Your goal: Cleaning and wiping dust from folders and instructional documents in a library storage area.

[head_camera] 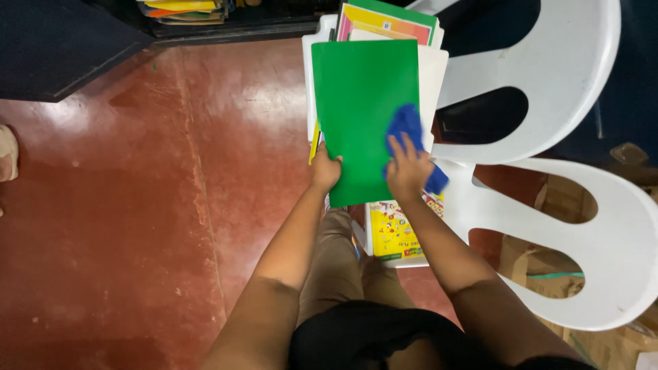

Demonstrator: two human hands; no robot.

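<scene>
Looking down from the head camera, the green folder (360,109) stands up in front of the person, above the knees, with both hands at its lower end. The left hand (325,170) sits at the folder's lower left edge, fingers curled round that edge and closed on it, so it carries the folder. The right hand (408,168) lies flat on the folder's lower right part, fingers spread only a little, pressing a blue cloth (410,133) against the green face (one corner of the cloth hangs out past the hand at the right). The cloth is trapped under the palm and fingers rather than pinched.

The folder is plain, bright green and smooth, with a dull shine and no marks that show; its long side runs away from the person.

Behind it is a stack of books and sheets (387,24), among them a white sheet (432,75) just past the folder's right edge, and a yellow picture book (394,233) showing below it. Two white plastic chairs (569,103) stand to the right on the red floor (137,205).
</scene>
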